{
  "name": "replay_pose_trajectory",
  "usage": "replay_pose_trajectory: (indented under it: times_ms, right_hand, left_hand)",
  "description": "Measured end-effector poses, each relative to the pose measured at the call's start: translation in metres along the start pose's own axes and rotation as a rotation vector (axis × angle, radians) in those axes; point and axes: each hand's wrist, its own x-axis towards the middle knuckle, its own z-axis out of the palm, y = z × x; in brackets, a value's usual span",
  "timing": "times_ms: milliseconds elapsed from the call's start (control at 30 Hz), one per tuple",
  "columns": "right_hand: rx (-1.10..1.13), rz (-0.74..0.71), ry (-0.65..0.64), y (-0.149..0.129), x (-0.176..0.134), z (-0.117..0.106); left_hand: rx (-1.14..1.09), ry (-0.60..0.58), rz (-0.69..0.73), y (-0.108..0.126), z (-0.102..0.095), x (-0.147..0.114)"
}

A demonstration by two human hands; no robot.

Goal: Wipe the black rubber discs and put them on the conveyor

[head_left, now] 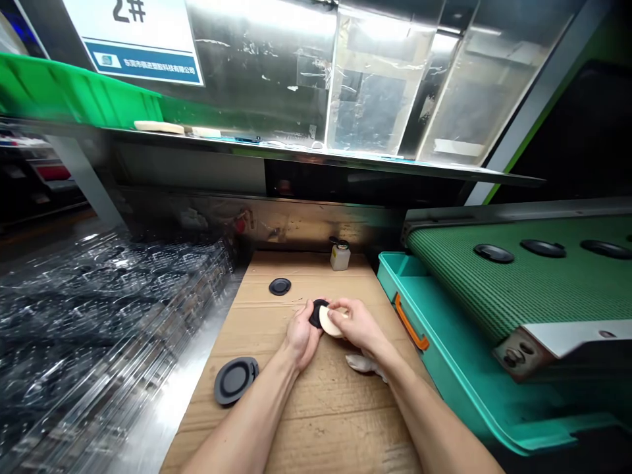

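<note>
Over the middle of the cardboard sheet (326, 421), my left hand (301, 336) is closed on a black round plastic lid (316, 314). My right hand (359, 324) pinches a cream-coloured round pad (330, 322), which overlaps the lid's right side; whether the two press together I cannot tell. A smaller black lid (280, 286) lies beyond my left hand, and a larger dark grey lid (236, 380) lies to the left of my left forearm. Partly under my right wrist is a crumpled white cloth (364, 364).
A small translucent bottle (340, 255) stands at the cardboard's far edge. To the right, a green conveyor belt (459, 283) carries several black lids above a teal bin (454, 388) with an orange handle. Clear plastic trays (108, 316) are stacked at left. A metal shelf (296, 153) crosses ahead.
</note>
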Motion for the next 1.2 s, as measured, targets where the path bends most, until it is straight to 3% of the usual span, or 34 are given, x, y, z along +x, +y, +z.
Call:
replay_pose_trajectory:
  times_ms: [67,200,333,433,567,700,867,1000,1133,1200]
  right_hand:
    - [0.098,0.035,0.010,-0.002,0.004,0.005]
    - [0.293,0.071,-0.117,-0.011,0.008,0.013]
    - [0.208,0.106,-0.193,-0.014,0.003,0.005]
    - [-0.017,0.082,-0.056,-0.010,0.000,-0.003]
    - [-0.247,-0.117,0.166,-0.010,0.003,0.003]
    - [-0.362,-0.156,0.133,-0.012,0.005,0.013]
    - [-0.592,0.047,0.291,-0.016,0.002,0.018]
    - [-0.667,0.033,0.184,-0.022,-0.004,0.027]
    - [-0.682,0.128,0.259,-0.024,-0.003,0.028]
    - [-0.682,0.081,0.235,-0.023,-0.002,0.027]
  left_hand:
    - [0.028,0.011,0.018,-0.001,0.000,0.000]
    - [0.042,-0.009,0.029,-0.002,0.001,0.000]
    - [0.040,0.013,-0.021,0.001,0.002,0.000]
    - [0.022,0.006,-0.063,0.002,0.001,0.002]
    - [0.013,0.034,-0.070,0.003,-0.001,0.006]
    - [-0.046,0.060,-0.099,0.005,-0.001,0.006]
    - [-0.020,0.056,-0.130,0.006,0.000,0.005]
    - [-0.078,0.095,-0.127,0.006,0.000,0.005]
    - [-0.087,0.092,-0.114,0.007,0.001,0.005]
    - [-0.083,0.101,-0.118,0.007,0.002,0.005]
